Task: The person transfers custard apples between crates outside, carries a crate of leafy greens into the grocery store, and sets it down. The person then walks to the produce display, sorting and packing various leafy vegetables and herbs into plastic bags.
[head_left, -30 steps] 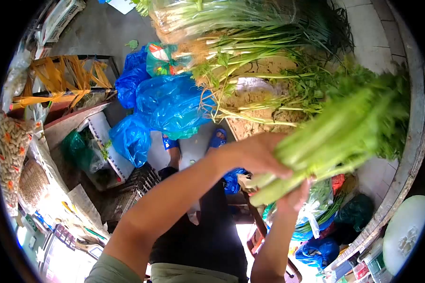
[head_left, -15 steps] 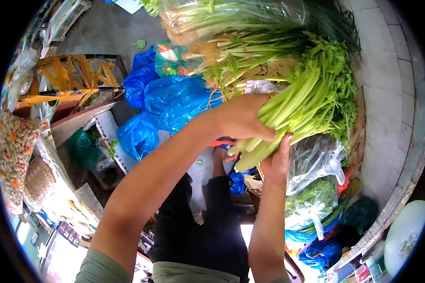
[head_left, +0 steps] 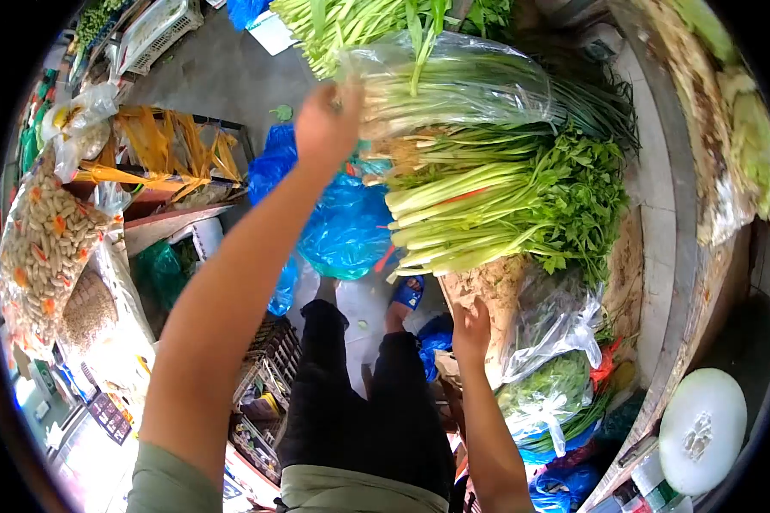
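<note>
My left hand [head_left: 327, 124] is raised at the root end of long green onions [head_left: 488, 85] in clear plastic. Its fingers are somewhat blurred but look apart; whether they touch the plastic is unclear. Below the onions lies leafy celery [head_left: 462, 205], with pale stalks toward the left, leaves toward the right and a red strip across the stalks. Lower down, my right hand [head_left: 470, 332] is empty, with fingers loosely bent and apart, over the edge of a brown surface [head_left: 488, 286].
Blue plastic bags [head_left: 346, 222] lie left of the celery. Bagged greens [head_left: 552, 385] sit at lower right, near a cut pale melon [head_left: 701, 432]. A bag of peanuts [head_left: 51, 231] and a white crate [head_left: 158, 34] are at the left.
The celery has left both hands and now lies flat on the pile. My left hand has moved up and left, my right hand down and slightly left. The view has shifted too.
</note>
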`<control>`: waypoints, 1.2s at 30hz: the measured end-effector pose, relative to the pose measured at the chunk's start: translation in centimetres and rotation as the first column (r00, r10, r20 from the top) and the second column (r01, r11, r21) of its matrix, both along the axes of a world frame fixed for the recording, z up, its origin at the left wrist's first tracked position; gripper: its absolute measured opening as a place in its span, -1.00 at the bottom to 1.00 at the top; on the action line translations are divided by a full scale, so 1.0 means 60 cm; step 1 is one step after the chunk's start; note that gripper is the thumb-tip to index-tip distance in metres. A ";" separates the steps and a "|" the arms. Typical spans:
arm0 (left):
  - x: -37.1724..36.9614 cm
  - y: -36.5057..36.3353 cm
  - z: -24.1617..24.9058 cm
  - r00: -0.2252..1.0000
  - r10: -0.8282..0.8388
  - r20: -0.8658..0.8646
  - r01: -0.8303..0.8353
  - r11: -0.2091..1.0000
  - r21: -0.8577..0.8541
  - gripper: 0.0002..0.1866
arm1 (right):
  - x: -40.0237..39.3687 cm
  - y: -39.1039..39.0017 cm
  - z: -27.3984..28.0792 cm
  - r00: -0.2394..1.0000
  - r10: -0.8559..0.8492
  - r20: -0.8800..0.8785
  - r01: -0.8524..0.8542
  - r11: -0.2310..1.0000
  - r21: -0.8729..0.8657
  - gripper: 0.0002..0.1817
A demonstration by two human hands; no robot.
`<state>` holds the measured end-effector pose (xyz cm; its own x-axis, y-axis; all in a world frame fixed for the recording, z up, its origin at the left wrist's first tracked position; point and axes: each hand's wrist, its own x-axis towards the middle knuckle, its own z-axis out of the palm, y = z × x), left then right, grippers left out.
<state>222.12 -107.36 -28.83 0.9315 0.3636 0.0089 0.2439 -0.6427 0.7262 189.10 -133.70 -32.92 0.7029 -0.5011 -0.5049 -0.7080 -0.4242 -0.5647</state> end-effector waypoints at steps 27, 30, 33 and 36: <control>-0.158 0.256 0.010 0.808 -0.589 -0.028 0.497 0.705 -0.506 -0.88 | 0.224 0.218 0.044 0.803 -0.576 0.154 0.481 0.779 0.402 -0.58; -0.201 0.250 -0.005 0.707 -0.691 -0.150 0.612 0.704 -0.361 -0.89 | 0.292 0.164 0.044 0.789 -0.562 0.249 0.501 0.823 0.269 -0.56; -0.251 0.214 -0.021 0.644 -0.725 -0.245 0.586 0.673 -0.451 -0.88 | 0.407 0.135 0.088 0.857 -0.354 0.373 0.347 0.934 0.090 -0.52; -0.267 0.183 -0.025 0.626 -0.739 -0.249 0.615 0.664 -0.425 -0.83 | 0.519 0.136 0.126 0.939 -0.137 0.317 0.189 0.972 -0.137 -0.51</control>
<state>206.10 -96.41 -30.34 0.8107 -0.4464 -0.3788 0.1055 -0.5250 0.8445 220.22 -125.54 -25.34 0.7111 -0.6790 -0.1826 -0.5812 -0.4215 -0.6961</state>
